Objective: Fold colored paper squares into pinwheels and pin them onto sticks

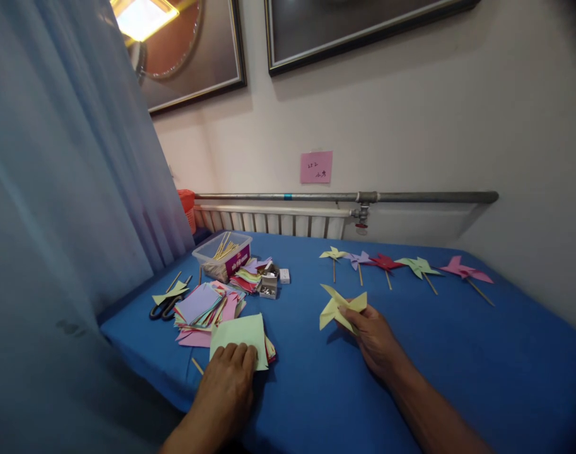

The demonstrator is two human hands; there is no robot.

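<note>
My right hand (373, 337) holds a folded yellow paper pinwheel (337, 307) just above the blue table (434, 353). My left hand (228, 381) rests palm down on a pale green paper square (238, 331) that tops a stack of coloured sheets near the table's front left edge. A fanned pile of coloured paper squares (202, 306) lies just beyond that hand. A thin wooden stick (197, 366) lies beside my left wrist.
Several finished pinwheels on sticks (387, 263) lie in a row at the back. A clear box of sticks (224, 252), a small box of pins (269, 284), scissors (167, 306) and a blue curtain (55, 221) stand at left. The wall and a pipe (344, 197) lie behind.
</note>
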